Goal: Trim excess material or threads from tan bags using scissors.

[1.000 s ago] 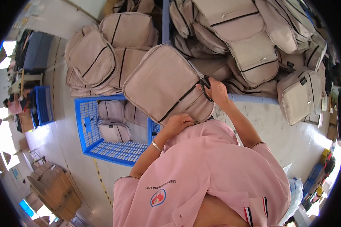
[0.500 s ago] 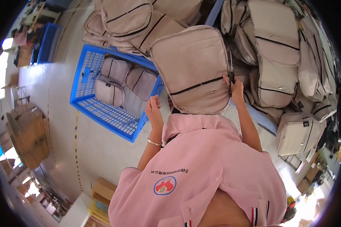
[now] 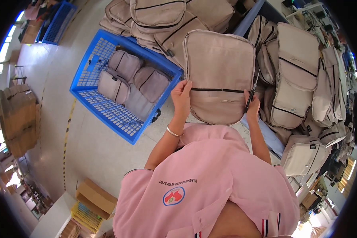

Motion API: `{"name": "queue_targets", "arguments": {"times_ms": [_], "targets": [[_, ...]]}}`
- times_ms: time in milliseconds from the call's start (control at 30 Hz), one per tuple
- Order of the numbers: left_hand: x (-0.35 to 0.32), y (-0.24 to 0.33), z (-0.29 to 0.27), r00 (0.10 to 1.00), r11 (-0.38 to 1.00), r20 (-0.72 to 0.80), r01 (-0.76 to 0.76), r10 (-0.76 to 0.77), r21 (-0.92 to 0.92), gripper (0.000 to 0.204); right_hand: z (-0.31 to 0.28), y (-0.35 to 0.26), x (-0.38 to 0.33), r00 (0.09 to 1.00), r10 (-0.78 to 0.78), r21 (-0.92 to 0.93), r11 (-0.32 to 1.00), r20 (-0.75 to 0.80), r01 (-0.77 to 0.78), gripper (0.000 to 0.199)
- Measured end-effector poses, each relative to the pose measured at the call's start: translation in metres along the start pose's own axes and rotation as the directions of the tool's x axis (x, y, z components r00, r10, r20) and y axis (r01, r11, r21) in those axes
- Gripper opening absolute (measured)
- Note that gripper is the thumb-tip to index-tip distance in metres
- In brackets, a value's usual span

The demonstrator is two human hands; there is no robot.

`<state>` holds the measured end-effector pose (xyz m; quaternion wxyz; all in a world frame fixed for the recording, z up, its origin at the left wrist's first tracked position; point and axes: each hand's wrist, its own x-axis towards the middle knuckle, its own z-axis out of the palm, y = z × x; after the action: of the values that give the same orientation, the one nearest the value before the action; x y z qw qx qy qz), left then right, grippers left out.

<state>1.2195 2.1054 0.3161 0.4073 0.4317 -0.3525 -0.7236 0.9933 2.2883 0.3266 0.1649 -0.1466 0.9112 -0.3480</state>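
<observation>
In front of my body I hold a beige backpack (image 3: 220, 63) with rounded corners and a black zipper strip across it. My left hand (image 3: 181, 99) pinches its left edge near that strip. Against the opposite edge, my right hand (image 3: 253, 108) is closed round black-handled scissors (image 3: 250, 98), blades pointing away from me, with its fingers also at the fabric. To the left, a blue plastic crate (image 3: 92, 61) contains several grey-beige bags (image 3: 150, 83).
Beyond the crate is a heap of beige backpacks (image 3: 158, 16). Another pile (image 3: 297, 45) stands to the right, with a fuller bag (image 3: 303, 156) at its near end. Cardboard cartons (image 3: 18, 119) stand far left. An open cardboard box (image 3: 95, 198) and a yellow basket (image 3: 83, 217) sit lower left.
My left hand has moved up and right and now grips the backpack's left edge, where before it was free. The backpack has shifted right and turned straighter. The scissors stay in my right hand.
</observation>
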Motion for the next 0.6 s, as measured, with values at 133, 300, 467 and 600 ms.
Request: {"name": "queue_targets", "arguments": {"times_ms": [133, 300, 467, 600], "targets": [[0.005, 0.035, 0.014, 0.989, 0.962, -0.064, -0.114, 0.133, 0.247, 0.013, 0.027, 0.034, -0.026, 0.984, -0.159, 0.034, 0.986, -0.084, 0.162, 0.050], [0.013, 0.069, 0.027, 0.965, 0.913, 0.094, -0.263, 0.246, 0.313, 0.010, 0.020, 0.028, -0.038, 0.990, 0.096, 0.455, 0.890, -0.103, -0.039, 0.038], [0.005, 0.191, 0.072, 0.611, 0.517, 0.716, -0.756, 0.337, 0.402, 0.010, -0.036, -0.009, -0.023, 0.942, 0.006, 0.563, 0.803, -0.335, 0.195, 0.028], [0.007, 0.272, 0.099, 0.202, 0.099, 0.960, -0.978, 0.196, 0.186, 0.011, -0.083, -0.040, -0.026, 0.865, -0.030, 0.513, 0.795, -0.501, 0.324, 0.026]]}}
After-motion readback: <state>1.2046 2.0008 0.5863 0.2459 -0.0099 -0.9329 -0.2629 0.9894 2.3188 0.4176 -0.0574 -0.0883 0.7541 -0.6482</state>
